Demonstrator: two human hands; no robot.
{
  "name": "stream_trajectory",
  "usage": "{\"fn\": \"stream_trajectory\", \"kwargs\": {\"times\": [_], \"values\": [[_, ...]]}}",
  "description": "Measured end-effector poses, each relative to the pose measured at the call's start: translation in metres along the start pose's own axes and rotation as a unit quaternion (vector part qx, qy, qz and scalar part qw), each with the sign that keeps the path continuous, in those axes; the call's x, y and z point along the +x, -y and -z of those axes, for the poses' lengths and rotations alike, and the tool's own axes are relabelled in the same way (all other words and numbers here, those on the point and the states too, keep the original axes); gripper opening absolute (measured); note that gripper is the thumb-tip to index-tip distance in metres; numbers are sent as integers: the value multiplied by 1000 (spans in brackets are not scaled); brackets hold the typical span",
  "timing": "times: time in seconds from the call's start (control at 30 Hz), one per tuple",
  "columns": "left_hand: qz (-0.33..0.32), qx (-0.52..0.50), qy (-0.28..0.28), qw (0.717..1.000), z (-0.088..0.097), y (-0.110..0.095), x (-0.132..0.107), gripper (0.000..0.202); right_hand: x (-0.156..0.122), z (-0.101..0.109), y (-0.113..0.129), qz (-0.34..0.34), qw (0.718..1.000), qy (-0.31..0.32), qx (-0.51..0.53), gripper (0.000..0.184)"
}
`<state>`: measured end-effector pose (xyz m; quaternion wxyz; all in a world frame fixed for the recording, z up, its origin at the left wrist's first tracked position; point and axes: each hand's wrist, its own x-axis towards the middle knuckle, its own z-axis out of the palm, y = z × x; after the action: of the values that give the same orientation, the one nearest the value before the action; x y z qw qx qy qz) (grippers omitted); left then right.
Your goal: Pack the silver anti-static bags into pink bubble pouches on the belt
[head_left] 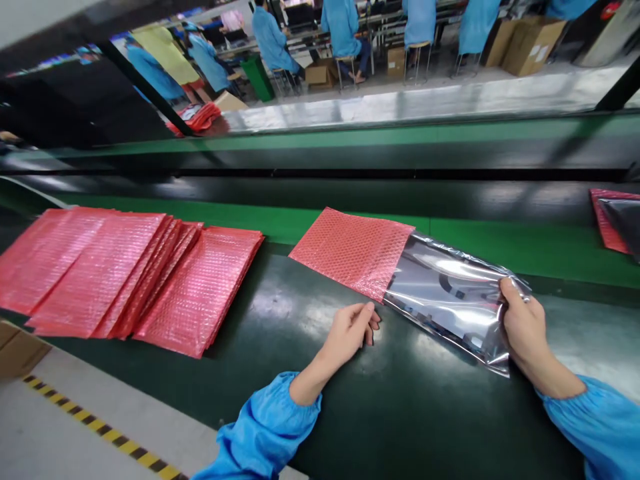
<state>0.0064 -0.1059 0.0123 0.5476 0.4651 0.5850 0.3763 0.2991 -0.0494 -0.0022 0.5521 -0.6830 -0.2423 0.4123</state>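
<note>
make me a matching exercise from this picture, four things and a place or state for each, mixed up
1 left hand
2 right hand
3 shiny bag
4 pile of red pouches

a partly inside the single red pouch
b by that pouch's lower corner
c at the picture's left side
d holding the bag's outer end

Pairs: 1-b, 2-d, 3-a, 4-c

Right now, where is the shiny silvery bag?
In the head view, the shiny silvery bag is right of centre, its left end meeting the single red bubble pouch and its right end held by the right hand.
</note>
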Motion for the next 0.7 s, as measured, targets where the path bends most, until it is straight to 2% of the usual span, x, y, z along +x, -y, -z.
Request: {"fn": "stream_trajectory", "kwargs": {"times": [0.07, 0.17, 0.33, 0.47, 0.7], "values": [[49, -102, 25, 993, 5, -4, 7, 59, -2, -2, 3, -16, 999, -3, 38, 48], [54, -178, 22, 982, 5, -7, 11, 62, -4, -2, 4, -19, 997, 0, 79, 47], [65, -192, -2, 979, 2, -5, 11, 58, -5, 0, 2, -29, 996, 12, 87, 45], [81, -215, -1, 973, 0, -4, 12, 60, -6, 1, 1, -28, 996, 23, 81, 46], [72, -279, -14, 957, -2, -4, 11, 55, -12, -1, 0, -59, 994, 62, 70, 49]]}}
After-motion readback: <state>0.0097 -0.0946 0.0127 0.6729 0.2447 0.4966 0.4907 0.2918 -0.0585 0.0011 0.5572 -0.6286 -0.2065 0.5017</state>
